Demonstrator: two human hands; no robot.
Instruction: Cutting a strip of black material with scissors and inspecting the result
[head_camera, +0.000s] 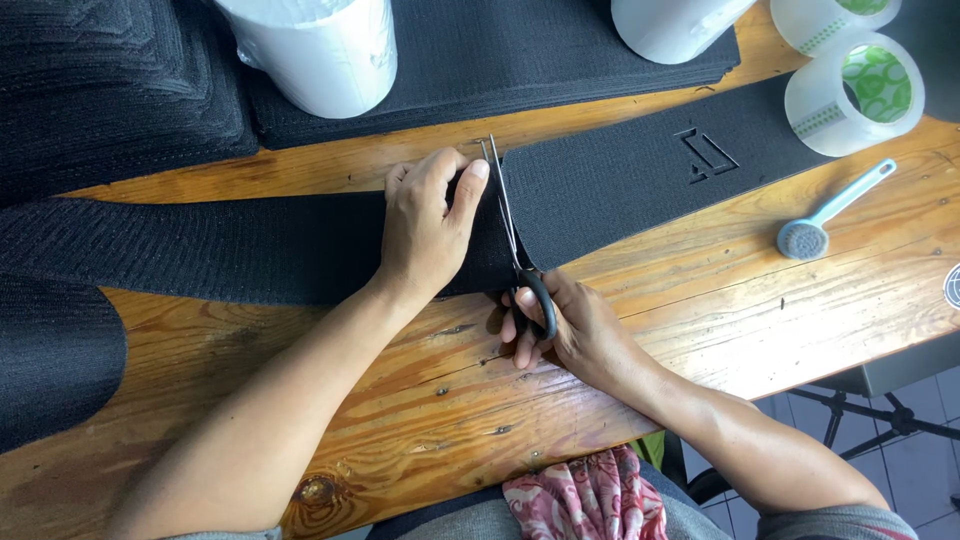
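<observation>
Strip (300, 245) of black ribbed fabric lies flat across the wooden table (400, 400), running out well past both my hands, and it is what I am cutting. My left hand (425, 225) is spread palm down on it, pressing it to the table, with the fingertips right up against the blades. My right hand (560, 325) is closed through the black handles of the scissors (512, 235), just nearer to me than the strip; the blades reach away from me across its full width, nearly closed as far as I can tell.

The main risk is my left index finger: it sits touching the cut line, and a slight drift of the blades leftward would nick it. If my left hand eases its pressure, the stretchy weave could bunch between the blades and leave a ragged or slanted edge. The long tail beyond my left hand hangs off the table edge and could drag the strip sideways mid-cut.

To the right of the scissors, the strip carries a cut-out shape (708, 155); a skewed line would bring the edge nearer to it. Farther right lie a small blue-handled brush (808, 238) and two tape rolls (850, 95), clear of the cut. Beyond my hands are stacked black fabric (120, 90) and a white roll (320, 50).
</observation>
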